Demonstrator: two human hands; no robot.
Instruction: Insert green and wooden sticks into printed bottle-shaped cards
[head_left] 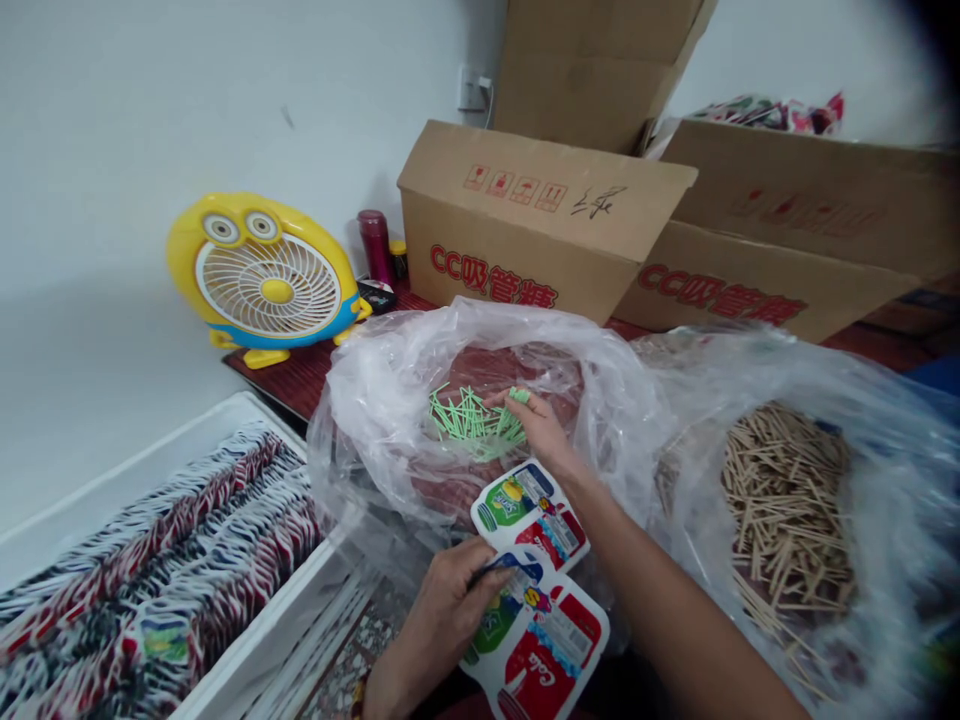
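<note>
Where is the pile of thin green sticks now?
In the head view, the pile of thin green sticks lies near the middle, within the clear plastic bag, left of the right hand.

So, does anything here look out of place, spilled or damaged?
Two small things, neither clearly a fault. In the white rectangular tray at left, one blue and green printed packet shows its face while most show edges. At right, several thin brown sticks trail from their pile.
</note>
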